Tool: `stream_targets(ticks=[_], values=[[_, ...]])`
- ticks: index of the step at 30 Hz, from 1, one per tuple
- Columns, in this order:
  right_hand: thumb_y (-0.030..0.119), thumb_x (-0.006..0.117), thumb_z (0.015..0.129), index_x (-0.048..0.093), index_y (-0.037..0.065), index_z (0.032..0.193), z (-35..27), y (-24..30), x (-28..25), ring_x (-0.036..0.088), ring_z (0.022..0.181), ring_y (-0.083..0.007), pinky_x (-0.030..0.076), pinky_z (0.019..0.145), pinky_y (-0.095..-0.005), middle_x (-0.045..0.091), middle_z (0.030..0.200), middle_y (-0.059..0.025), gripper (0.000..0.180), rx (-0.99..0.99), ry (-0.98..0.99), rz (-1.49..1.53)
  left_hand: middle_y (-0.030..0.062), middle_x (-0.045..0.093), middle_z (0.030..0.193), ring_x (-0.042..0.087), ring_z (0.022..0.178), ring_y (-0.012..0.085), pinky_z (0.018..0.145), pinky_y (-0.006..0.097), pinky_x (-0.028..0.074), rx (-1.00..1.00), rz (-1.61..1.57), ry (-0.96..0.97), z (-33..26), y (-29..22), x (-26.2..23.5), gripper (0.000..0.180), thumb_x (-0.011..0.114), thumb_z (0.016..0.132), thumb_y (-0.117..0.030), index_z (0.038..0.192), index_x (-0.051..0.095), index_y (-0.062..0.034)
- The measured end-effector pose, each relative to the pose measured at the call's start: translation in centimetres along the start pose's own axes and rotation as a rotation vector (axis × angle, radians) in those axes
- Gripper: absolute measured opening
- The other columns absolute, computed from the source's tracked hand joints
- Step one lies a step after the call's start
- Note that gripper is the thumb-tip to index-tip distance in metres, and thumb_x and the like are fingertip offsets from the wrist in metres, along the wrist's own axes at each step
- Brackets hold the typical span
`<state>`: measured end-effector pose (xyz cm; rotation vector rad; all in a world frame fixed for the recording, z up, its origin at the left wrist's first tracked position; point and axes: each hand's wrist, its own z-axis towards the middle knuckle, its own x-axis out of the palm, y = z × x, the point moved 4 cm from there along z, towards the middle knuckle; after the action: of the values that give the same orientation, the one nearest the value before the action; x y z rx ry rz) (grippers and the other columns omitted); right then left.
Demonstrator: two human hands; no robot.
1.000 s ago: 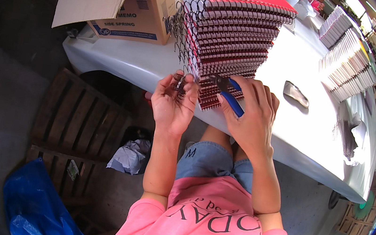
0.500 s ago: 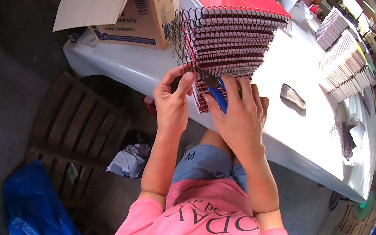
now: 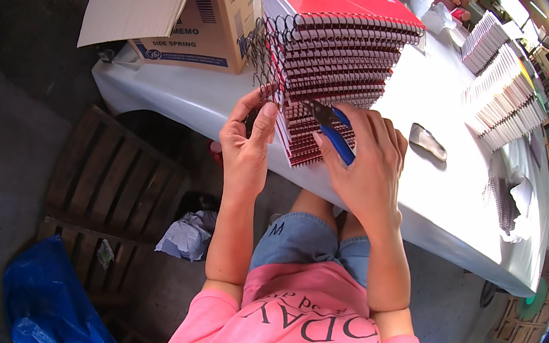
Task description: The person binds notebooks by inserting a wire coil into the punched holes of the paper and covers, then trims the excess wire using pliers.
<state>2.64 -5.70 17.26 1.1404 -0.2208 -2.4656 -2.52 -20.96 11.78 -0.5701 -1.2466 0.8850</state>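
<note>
A stack of red-covered spiral notebooks [image 3: 349,2] is being carried by the white surface [image 3: 178,89], close to its near edge. At the stack's lower left side, dark wire [image 3: 250,120] is being pinched in the grip of the left hand [image 3: 248,142]. Blue-handled cutters [image 3: 338,143] are being held by the right hand [image 3: 371,162] — its grip being closed around them — against or just before the coils. A cardboard box [image 3: 221,22] is being borne near the surface's left corner.

It seems a binding workshop: stacked spiral notebooks [image 3: 345,52], an open carton [image 3: 220,18].
</note>
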Motion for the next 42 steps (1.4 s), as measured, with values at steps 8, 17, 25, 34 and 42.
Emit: stream_targets(ticks=[8,17,25,34,42], values=[[0.026,0.072,0.074,0.059,0.011,0.109,0.3,1.1,1.0,0.06,0.086,-0.0281,0.047,0.067,-0.0444,0.058,0.094,-0.0078,0.04,0.048,0.074,-0.021,0.0026,0.063,0.093,0.047,0.068,-0.0009,0.055,0.016,0.032,0.026,0.064,-0.061,-0.1,0.0,0.0,0.028,0.066,0.089,-0.014,0.111,0.058,0.0028],[0.022,0.072,0.074,0.058,0.011,0.108,0.6,1.5,1.2,0.063,0.081,-0.0289,0.049,0.068,-0.0429,0.06,0.089,-0.0083,0.038,0.052,0.073,-0.018,0.0031,0.063,0.096,0.047,0.07,0.0003,0.056,0.016,0.033,0.025,0.05,-0.06,-0.1,0.3,-0.3,0.028,0.065,0.089,-0.012,0.111,0.059,0.0034],[0.015,0.072,0.072,0.059,0.012,0.11,0.5,0.0,1.4,0.062,0.083,-0.029,0.049,0.07,-0.0393,0.062,0.09,-0.0081,0.041,0.126,0.243,0.073,0.0086,0.057,0.101,0.052,0.085,0.0106,0.06,0.022,0.039,-0.08,-0.47,0.02,0.0,1.5,-0.6,0.018,0.051,0.093,-0.012,0.105,0.055,0.0011],[0.021,0.074,0.07,0.059,0.013,0.113,0.6,0.8,-0.8,0.054,0.094,-0.0223,0.036,0.083,-0.0407,0.057,0.101,-0.0029,0.047,-0.009,-0.002,-0.098,0.0167,0.057,0.108,0.056,0.093,0.025,0.074,0.029,0.051,-0.311,-0.756,-0.074,0.7,0.7,-1.5,0.036,0.055,0.084,-0.013,0.115,0.054,0.0047],[0.023,0.074,0.068,0.059,0.014,0.111,0.9,1.5,-0.2,0.054,0.091,-0.0197,0.036,0.076,-0.0411,0.054,0.096,-0.0015,0.047,0.005,-0.009,-0.223,0.0,0.059,0.084,0.038,0.058,0.0029,0.046,0.017,0.029,-0.04,-0.045,-0.024,1.0,-1.2,1.0,0.024,0.066,0.089,-0.014,0.108,0.062,0.0005]])
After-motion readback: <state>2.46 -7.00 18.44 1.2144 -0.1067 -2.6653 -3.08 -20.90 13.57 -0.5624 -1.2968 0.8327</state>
